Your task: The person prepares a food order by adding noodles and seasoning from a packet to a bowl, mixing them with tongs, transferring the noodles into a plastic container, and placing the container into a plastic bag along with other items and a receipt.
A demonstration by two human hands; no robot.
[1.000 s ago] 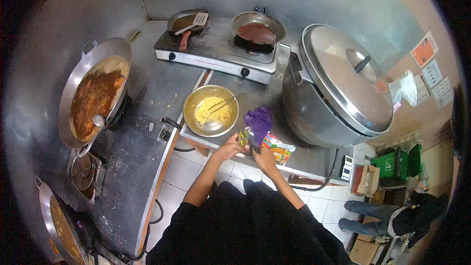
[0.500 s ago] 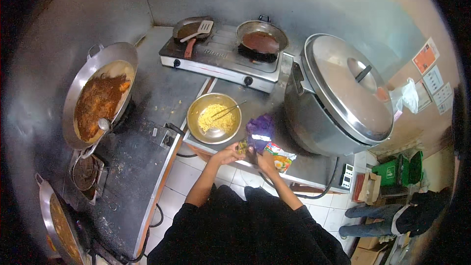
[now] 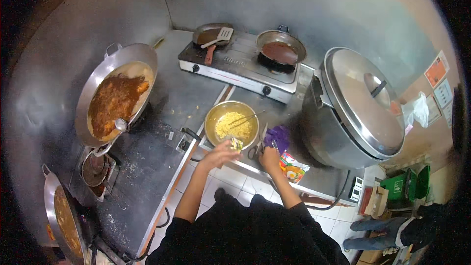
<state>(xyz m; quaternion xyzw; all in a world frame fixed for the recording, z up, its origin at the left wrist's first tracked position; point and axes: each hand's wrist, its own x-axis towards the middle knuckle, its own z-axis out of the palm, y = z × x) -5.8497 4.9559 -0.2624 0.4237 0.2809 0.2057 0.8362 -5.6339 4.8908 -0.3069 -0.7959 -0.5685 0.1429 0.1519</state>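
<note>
My left hand (image 3: 221,155) is closed on a small yellow-green packet (image 3: 236,144) at the near rim of the steel bowl (image 3: 212,117). The bowl holds yellow noodles (image 3: 231,127) and a thin metal utensil. My right hand (image 3: 270,158) has curled fingers beside a crumpled purple bag (image 3: 278,135); what they hold, if anything, is too small to make out. Scissors (image 3: 254,150) lie between bowl and bag, just left of that hand. A colourful printed packet (image 3: 294,168) is by my right hand at the counter edge.
A two-burner stove (image 3: 235,73) with two pans stands behind. A big lidded pot (image 3: 324,142) is right. Left, a large wok (image 3: 88,93) with ladle, a strainer (image 3: 95,167) and another wok (image 3: 51,191). A co-worker's legs (image 3: 373,228) and green bins (image 3: 395,186) are lower right.
My hands have moved apart, the left one toward the bowl with the yellow-green packet. Scissors now show lying left of the purple bag. The whole view has shifted slightly.
</note>
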